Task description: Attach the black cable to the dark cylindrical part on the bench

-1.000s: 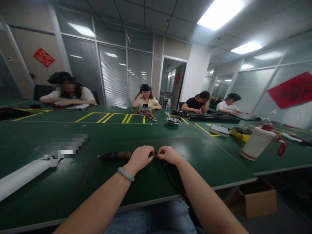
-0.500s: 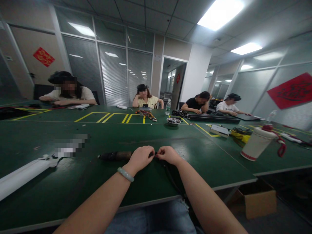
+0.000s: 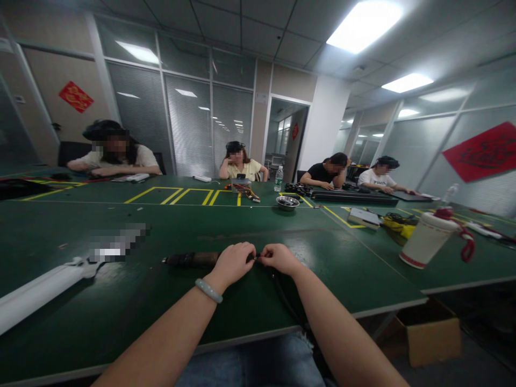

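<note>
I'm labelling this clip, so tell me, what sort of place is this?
Probably an office used as a shared assembly room: long green worktables with yellow taped lines, seated co-workers, glass partitions with blinds.

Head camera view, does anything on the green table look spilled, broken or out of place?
Nothing stands out. Left hand and right hand meet over a dark cylindrical tool lying flat on the green table. The white cup only looks tilted, probably lens distortion; no spill shows.
</note>
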Demonstrator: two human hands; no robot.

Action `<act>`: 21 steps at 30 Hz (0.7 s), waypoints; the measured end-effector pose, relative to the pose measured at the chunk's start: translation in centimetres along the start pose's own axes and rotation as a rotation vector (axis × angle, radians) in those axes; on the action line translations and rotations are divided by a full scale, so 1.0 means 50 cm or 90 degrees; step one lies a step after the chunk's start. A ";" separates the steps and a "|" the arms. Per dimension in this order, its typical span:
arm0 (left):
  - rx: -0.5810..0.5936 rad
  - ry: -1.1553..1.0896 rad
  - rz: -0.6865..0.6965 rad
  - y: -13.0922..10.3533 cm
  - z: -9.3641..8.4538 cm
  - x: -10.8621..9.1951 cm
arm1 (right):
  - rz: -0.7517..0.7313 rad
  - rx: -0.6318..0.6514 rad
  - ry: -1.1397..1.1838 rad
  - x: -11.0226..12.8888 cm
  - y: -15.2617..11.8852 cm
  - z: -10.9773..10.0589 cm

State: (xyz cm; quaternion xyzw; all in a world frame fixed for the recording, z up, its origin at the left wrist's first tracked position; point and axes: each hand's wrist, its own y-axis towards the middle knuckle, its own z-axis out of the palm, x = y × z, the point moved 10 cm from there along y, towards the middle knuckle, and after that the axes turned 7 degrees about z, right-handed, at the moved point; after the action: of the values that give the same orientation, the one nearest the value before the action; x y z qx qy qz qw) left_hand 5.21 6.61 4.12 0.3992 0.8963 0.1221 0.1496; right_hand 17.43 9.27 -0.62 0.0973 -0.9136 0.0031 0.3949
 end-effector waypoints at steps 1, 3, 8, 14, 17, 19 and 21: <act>-0.002 0.000 0.006 0.001 0.000 -0.002 | 0.000 -0.001 -0.002 0.000 0.000 0.000; -0.008 0.004 0.014 0.001 0.000 -0.003 | 0.002 -0.003 -0.006 -0.002 0.002 0.001; -0.027 -0.001 -0.008 -0.001 -0.001 0.006 | 0.008 0.005 0.000 -0.003 0.003 0.003; -0.016 0.010 0.009 -0.001 -0.001 0.000 | 0.012 0.008 0.002 -0.002 0.002 0.001; -0.008 0.011 0.013 -0.001 -0.003 -0.004 | 0.013 0.009 0.006 -0.002 0.002 0.002; -0.011 0.008 0.000 -0.001 -0.005 -0.002 | 0.010 0.007 0.011 -0.001 0.002 0.002; -0.018 0.006 -0.014 -0.002 -0.007 0.001 | 0.007 0.009 0.018 0.000 0.001 0.003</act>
State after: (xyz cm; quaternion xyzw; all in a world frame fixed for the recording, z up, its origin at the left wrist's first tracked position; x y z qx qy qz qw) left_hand 4.97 6.53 4.39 0.3866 0.8995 0.1347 0.1525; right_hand 17.33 9.32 -0.72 0.0950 -0.9082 0.0133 0.4073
